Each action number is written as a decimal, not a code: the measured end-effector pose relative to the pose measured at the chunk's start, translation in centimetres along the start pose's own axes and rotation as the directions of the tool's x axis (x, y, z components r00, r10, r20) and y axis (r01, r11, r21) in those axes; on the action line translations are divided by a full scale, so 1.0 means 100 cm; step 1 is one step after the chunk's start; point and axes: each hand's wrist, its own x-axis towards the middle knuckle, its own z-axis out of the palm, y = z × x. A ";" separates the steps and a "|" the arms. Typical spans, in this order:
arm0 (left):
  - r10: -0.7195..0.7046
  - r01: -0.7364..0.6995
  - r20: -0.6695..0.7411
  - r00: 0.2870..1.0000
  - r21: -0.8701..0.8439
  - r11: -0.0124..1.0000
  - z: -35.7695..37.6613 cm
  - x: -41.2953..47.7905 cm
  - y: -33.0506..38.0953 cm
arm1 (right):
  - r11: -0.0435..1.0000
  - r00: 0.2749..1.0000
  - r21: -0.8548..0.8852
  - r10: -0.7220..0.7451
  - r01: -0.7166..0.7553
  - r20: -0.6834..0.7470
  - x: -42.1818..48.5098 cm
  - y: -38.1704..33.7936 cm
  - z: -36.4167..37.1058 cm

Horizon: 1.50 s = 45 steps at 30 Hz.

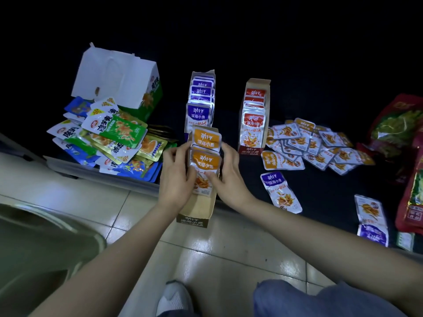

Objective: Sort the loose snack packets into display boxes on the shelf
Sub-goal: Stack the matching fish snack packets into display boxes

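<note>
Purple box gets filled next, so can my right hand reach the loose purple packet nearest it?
Probably yes: the purple packet lies uncovered just right of the right hand, but that hand grips an orange packet it must release first.

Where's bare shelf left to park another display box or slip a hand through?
Two bare patches: the strip between the purple box and red box, and the dark shelf bordered by the loose purple packet, the orange packet heap and the edge packets. Crowded: the green-blue pile left, the heap and big red bags right.
</note>
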 end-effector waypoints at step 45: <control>0.062 -0.421 0.811 0.582 0.235 0.876 0.203 -0.009 0.132 | 0.722 0.898 -0.564 0.432 -0.401 -0.085 -0.103 0.157 -0.235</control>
